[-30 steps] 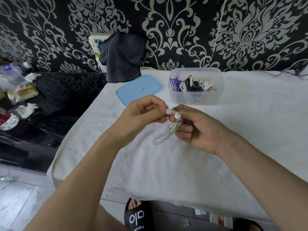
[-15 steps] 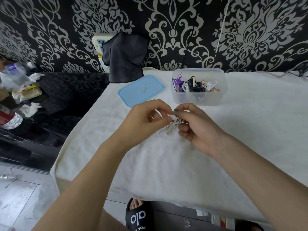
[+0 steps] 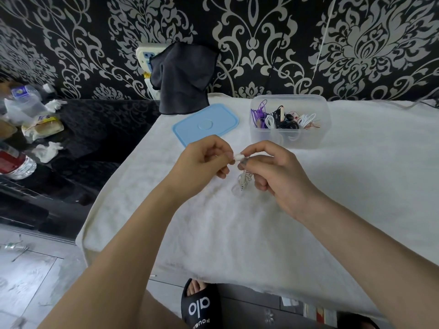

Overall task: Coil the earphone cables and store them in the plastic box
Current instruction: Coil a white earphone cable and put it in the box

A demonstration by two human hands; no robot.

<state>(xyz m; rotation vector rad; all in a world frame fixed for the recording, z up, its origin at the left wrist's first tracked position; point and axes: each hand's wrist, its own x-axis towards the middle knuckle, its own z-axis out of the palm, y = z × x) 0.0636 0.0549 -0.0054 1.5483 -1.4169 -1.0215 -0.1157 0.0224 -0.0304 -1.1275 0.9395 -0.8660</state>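
Pinching: your left hand (image 3: pixel 204 160) and right hand (image 3: pixel 273 172) both pinch the white earbud (image 3: pixel 238 156) between their fingertips.
Cable: the white earphone cable (image 3: pixel 242 182) hangs coiled below your right thumb, above the desk (image 3: pixel 237 233).
Box: the plastic box (image 3: pixel 288 122) stands beyond your right hand, holding coiled earphones.
Lid: the blue lid (image 3: pixel 205 123) lies beyond your left hand.

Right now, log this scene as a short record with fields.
left hand: fingers pinch the white earbud
right hand: holds the white earphone cable, bunched below the fingers
plastic box: open, on the white cloth, coiled earphones inside
blue lid: flat on the cloth, left of the box
stage: cable not yet in the box
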